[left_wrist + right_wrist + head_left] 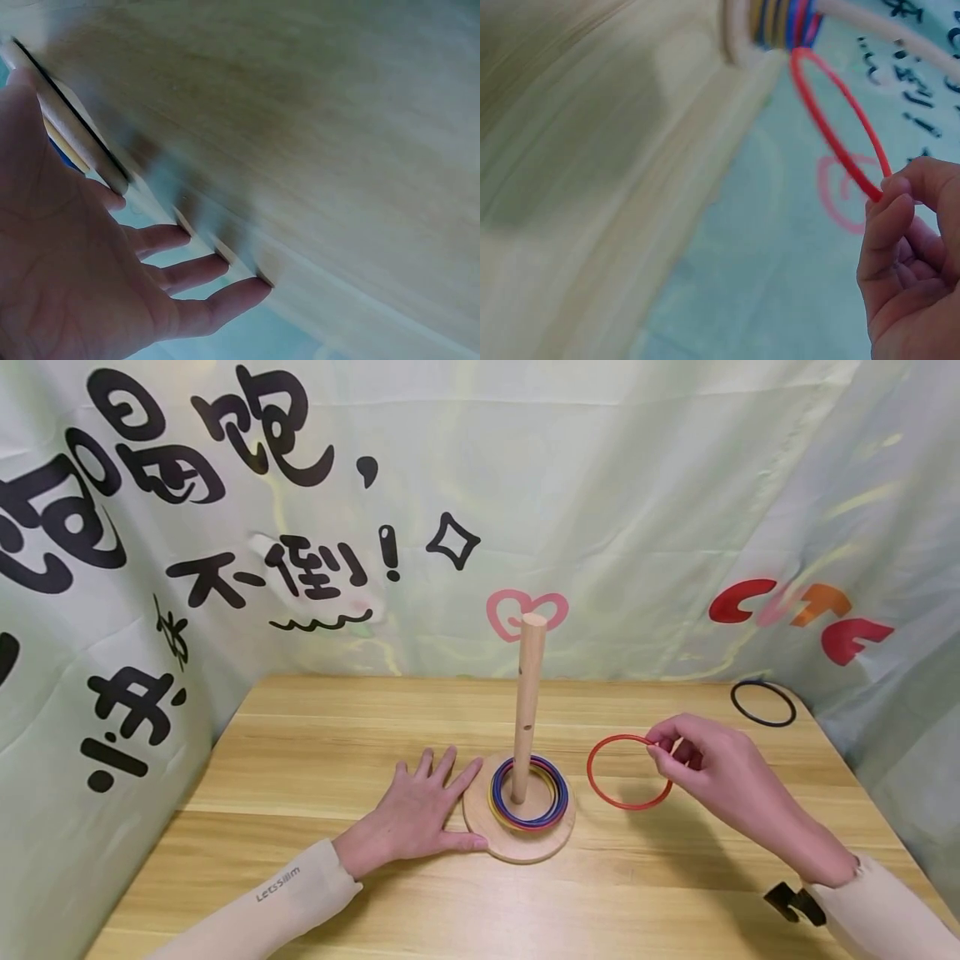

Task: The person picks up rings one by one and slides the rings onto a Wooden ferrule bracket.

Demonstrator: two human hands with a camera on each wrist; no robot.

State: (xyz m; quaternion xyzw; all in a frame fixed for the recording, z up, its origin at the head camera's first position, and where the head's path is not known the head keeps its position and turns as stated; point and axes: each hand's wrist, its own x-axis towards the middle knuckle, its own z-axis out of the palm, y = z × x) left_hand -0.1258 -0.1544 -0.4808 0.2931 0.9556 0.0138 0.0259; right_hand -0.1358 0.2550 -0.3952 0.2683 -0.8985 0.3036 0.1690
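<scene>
Between thumb and fingers, my right hand (708, 764) pinches a red ring (630, 807) by its right edge, right of the wooden peg (529, 693). In the right wrist view the same red ring (821, 124) tilts up from the fingertips. Around the foot of the peg lies a stack of blue, yellow and red rings (557, 814) on the round wooden base (525, 852). My left hand (412, 818) rests with spread fingers at the base's left edge, its thumb touching the rim. The left wrist view shows that palm (82, 262) beside the base's edge.
A dark ring (780, 724) lies alone at the table's back right corner. The wooden table (315, 735) meets a pale printed curtain (600, 485) with black lettering behind and at both sides. Under the right cuff hangs a black strap piece (795, 906).
</scene>
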